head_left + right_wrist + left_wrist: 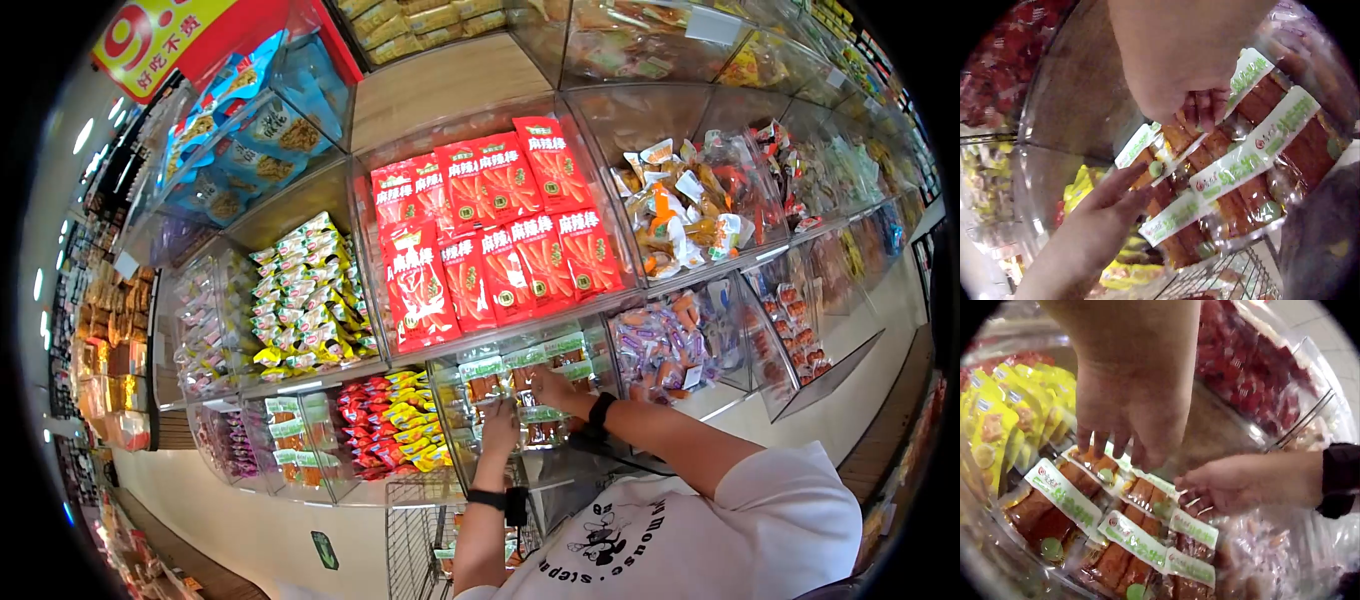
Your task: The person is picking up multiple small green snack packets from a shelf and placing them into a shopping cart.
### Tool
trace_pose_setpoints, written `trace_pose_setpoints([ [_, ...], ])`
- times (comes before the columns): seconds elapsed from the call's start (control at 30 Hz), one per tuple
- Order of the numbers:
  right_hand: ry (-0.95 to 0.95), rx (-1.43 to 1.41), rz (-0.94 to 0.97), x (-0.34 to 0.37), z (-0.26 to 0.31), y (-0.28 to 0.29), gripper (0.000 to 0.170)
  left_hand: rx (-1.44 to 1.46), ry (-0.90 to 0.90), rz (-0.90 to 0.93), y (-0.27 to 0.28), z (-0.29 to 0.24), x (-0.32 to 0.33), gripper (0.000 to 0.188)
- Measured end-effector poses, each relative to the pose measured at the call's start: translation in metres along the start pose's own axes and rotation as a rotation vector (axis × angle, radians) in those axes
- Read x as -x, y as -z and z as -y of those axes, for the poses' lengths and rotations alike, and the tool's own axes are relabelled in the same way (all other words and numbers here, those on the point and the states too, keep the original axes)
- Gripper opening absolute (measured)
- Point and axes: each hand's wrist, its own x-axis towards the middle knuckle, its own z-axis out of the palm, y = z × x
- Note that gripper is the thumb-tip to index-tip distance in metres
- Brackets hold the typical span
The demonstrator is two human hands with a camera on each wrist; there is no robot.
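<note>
Clear packets of brown strips with white-and-green labels (1066, 490) lie in rows in a clear bin. My left hand (501, 428) is over the left part of these packets. In the right wrist view the left hand (1100, 215) has its fingers stretched out onto a packet's edge. Over the back of the same bin is my right hand (556, 390), its fingers loosely bent down among the packets. Seen from the left wrist, the right hand (1229, 484) has its fingertips right at a label.
Red packets (500, 270) fill the bin behind. Yellow packets (997, 419) lie left of the packets, and purple-wrapped snacks (660, 340) to the right. A wire cart (410, 530) stands below the bin's front. Clear dividers (455, 420) separate the bins.
</note>
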Motion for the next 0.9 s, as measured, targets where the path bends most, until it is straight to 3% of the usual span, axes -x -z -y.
trace_pose_setpoints([
  [0.03,0.079,-0.014,0.082,0.012,0.003,0.004,0.016,0.034,-0.061,-0.095,0.009,-0.01,0.016,0.038],
  [0.13,0.324,-0.038,0.336,0.054,0.006,0.016,0.018,0.104,0.005,-0.215,0.034,-0.046,0.068,0.035],
  [0.23,0.612,-0.147,0.407,0.094,0.004,0.019,0.015,0.119,0.053,-0.401,0.036,-0.066,0.128,0.031],
  [0.33,0.579,0.058,0.534,0.134,0.024,0.039,0.016,0.153,0.166,-0.519,0.019,-0.081,0.189,0.033],
  [0.37,0.629,0.077,0.536,0.147,0.035,0.047,0.015,0.232,0.285,-0.545,-0.003,-0.071,0.212,0.035],
  [0.5,1.024,0.283,0.327,0.178,0.045,0.046,0.015,0.074,0.572,-0.634,-0.05,-0.082,0.305,0.035],
  [0.6,1.197,0.132,0.45,0.199,0.046,0.028,0.015,0.099,0.923,-0.693,-0.109,-0.059,0.385,0.032],
  [0.7,1.198,0.187,0.701,0.215,0.043,0.005,0.015,0.091,1.135,-0.847,-0.13,-0.072,0.449,0.027],
  [0.8,1.209,0.228,0.861,0.224,0.039,-0.024,0.015,0.123,1.362,-0.828,-0.153,-0.069,0.5,0.024],
  [0.87,1.16,0.286,0.982,0.23,0.041,-0.043,0.015,0.06,1.405,-0.921,-0.169,-0.064,0.528,0.02],
  [0.9,1.187,0.223,0.982,0.234,0.047,-0.051,0.015,0.058,1.466,-0.876,-0.17,-0.062,0.54,0.02],
])
